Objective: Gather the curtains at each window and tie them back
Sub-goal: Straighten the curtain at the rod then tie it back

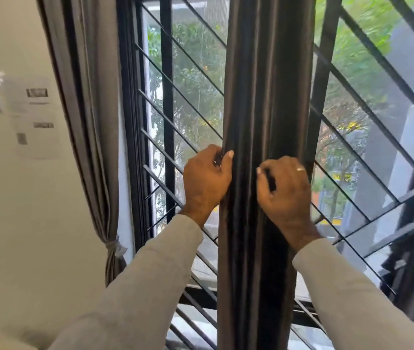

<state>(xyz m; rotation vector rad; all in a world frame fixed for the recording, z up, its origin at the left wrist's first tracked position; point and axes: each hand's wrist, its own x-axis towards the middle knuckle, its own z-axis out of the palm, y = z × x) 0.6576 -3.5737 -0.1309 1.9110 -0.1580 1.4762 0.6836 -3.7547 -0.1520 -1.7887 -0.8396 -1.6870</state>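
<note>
Nearest the camera, two light grey sleeves (150, 286) reach up and forward from the bottom edge toward the middle of the window. At their ends both hands grip the dark gathered curtain (264, 84), which hangs as a bunched column of vertical folds down the centre of the window, from the top edge of the view to the bottom. The left hand (207, 181) holds the curtain's left side, its fingers curled round behind the fabric and the thumb pressed against the front folds. The right hand (285, 188) holds the right side at nearly the same height, slightly lower, fingers wrapped round the edge with a ring (301, 169) on one of them; the thumb points inward toward the left hand, and a strip of curtain shows between the two hands. To the left, beside the window frame, a grey curtain (92, 122) hangs against the wall, already cinched low down by a tie-back (115, 246). Behind the curtains stands a black window grille (175, 102) of upright and slanting bars. On the white wall (11, 223) at the left edge, printed papers (34, 117) are stuck up, too blurred to read. Beyond the glass, green trees (195, 79) show.
</note>
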